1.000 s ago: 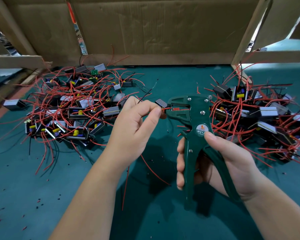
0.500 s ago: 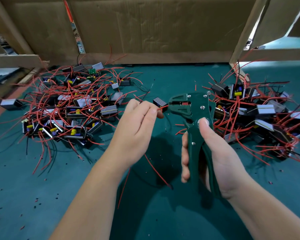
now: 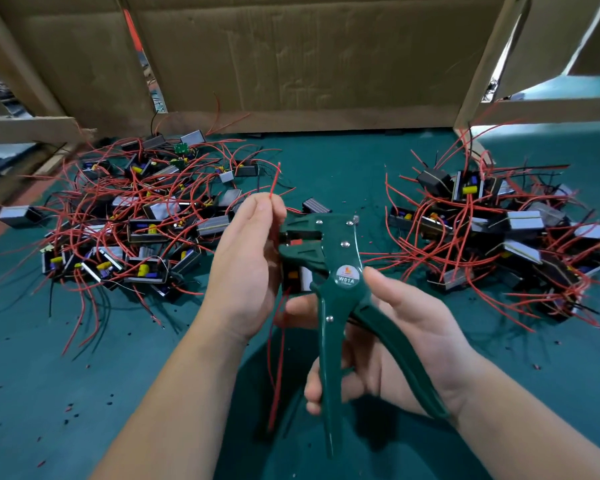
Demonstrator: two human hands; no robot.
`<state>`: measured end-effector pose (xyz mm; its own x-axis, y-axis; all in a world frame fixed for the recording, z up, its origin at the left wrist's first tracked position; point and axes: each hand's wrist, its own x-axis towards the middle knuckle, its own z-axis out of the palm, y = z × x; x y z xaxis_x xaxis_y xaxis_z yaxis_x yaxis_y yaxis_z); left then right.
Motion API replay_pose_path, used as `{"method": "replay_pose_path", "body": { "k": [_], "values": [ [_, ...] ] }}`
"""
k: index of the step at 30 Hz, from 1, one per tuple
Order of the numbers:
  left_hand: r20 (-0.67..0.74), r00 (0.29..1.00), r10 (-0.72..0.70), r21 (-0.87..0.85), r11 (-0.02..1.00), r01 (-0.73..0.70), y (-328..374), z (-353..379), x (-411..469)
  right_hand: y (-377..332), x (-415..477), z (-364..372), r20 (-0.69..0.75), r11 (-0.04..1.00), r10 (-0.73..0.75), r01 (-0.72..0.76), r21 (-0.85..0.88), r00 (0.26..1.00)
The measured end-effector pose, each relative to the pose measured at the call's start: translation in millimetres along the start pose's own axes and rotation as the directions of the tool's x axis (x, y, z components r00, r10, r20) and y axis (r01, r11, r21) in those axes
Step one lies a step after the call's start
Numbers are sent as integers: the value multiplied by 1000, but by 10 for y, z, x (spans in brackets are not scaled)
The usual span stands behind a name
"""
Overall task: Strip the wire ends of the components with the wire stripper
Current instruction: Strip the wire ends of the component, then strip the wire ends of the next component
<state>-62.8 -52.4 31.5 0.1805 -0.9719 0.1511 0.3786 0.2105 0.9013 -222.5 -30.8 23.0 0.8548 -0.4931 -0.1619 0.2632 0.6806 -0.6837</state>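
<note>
right hand (image 3: pixel 406 344) grips stripper (image 3: pixel 329 271) by its handles above the table (image 3: pixel 340 168), near edge | left hand (image 3: pixel 246 268) pinches a red wire (image 3: pixel 273 188) upright beside stripper head, component (image 3: pixel 297 277) just below | left pile (image 3: pixel 136 223) and right pile (image 3: pixel 499 237) of components farther back | cardboard (image 3: pixel 291 57) along far edge

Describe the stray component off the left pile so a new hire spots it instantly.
On the green table, find the left pile of red-wired components. Just beyond its far left edge lies one grey-topped box. Unlike its neighbours, it sits alone outside the tangle, not buried among other boxes.
</note>
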Motion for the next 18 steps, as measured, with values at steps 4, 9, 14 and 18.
{"method": "replay_pose_path", "body": {
  "k": [4,9,14,18],
  "values": [
    [96,994,-54,72,996,47,-21,46,-52,4,6,-5,29,999,-25,26,-33,999],
    [-31,966,258,254,937,-242,-73,-26,30,-61,9,-65,-284,912,-408,374,-170,868],
    [-68,893,445,594,737,-322,-157,-125,41,-297,-105,-181,-418,753,-656,584,-304,628],
    [64,949,308,900,392,-188,-284,-200,67,-246,-96,-202,-415,790,-612,534,-301,673]
  ]
}}
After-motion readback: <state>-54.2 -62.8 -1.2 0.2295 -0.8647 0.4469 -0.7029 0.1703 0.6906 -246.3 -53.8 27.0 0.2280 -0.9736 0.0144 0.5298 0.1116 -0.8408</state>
